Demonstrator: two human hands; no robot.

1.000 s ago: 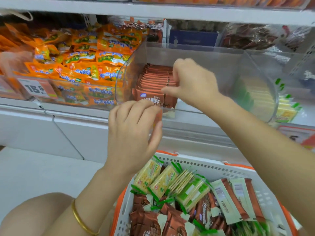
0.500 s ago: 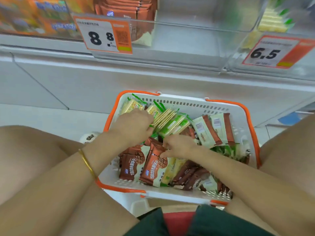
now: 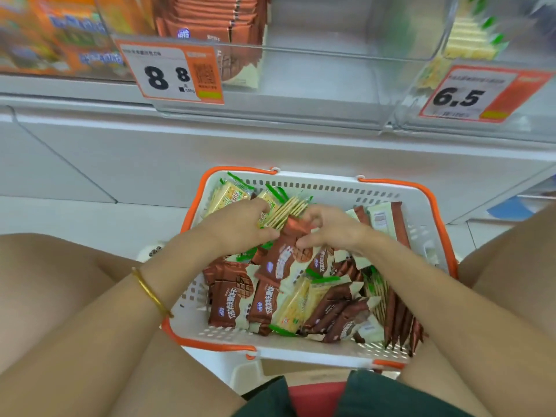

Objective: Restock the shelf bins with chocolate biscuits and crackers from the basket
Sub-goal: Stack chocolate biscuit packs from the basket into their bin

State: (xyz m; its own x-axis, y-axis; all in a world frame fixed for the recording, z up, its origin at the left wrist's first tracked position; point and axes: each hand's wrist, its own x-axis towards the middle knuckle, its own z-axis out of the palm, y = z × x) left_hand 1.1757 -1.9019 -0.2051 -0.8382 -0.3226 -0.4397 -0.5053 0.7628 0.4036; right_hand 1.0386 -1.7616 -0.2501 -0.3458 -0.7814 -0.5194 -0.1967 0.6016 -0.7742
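Now, right fingers (image 3: 311, 217): curled over the top edge of a chocolate biscuit pack (image 3: 285, 254), thumb on its face.
Left fingers (image 3: 262, 209): curled round the end of a cracker pack (image 3: 284, 209), thumb beneath.
Chocolate biscuit pack: brown and cream wrapper with a waffle print, tilted up between the right hand (image 3: 334, 228) and the left hand (image 3: 237, 227).
Basket (image 3: 391, 191): white, orange rim, holding mixed brown and green-trimmed packs.
Middle bin (image 3: 346, 52): clear, brown packs at its left behind the 8.8 tag (image 3: 171, 73).
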